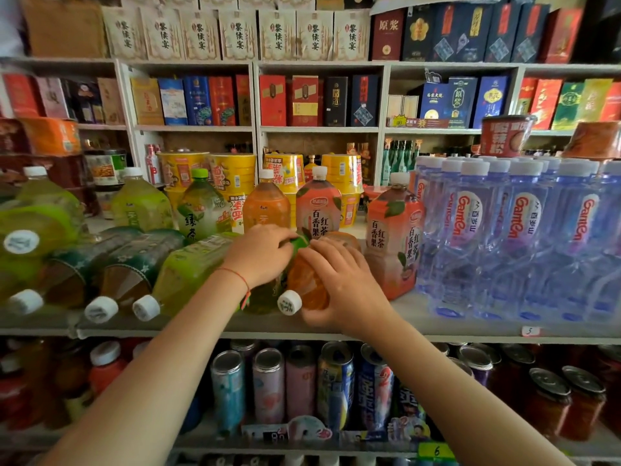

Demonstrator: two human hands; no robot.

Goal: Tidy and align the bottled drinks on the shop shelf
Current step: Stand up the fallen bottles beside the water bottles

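1. Both hands work mid-shelf (235, 326). The right hand (339, 284) curls over an orange bottle (307, 287) lying on its side, white cap (289, 302) pointing out toward the shelf edge; grip closed round the body.
2. The left hand (260, 255) lies over a green-labelled bottle (265, 294) beside it, fingers bent over its upper end. A grip on it, as far as I can see, though the fingertips are partly hidden.
3. Progress, my reading: early to midway. Two peach-labelled tea bottles (391, 243) stand upright just right of the hands, and the water bottles (524, 237) farther right stand in tight rows, labels forward. That end looks done.
4. Left to do: three or four bottles (141, 274) lie tipped over on the left stretch, caps outward, plus the two in hand. Behind them a loose row of green and amber tea bottles (205, 210) stands upright but unevenly spaced.
5. Materials: clear plastic throughout, glossy shrink labels, ribbed white screw caps. Tea bottles are squat and broad-shouldered; the water bottles are slimmer, blue-tinted, ridged.
6. Shelf surface pale, flat, slightly scuffed. Cans (268, 385) fill the shelf below.
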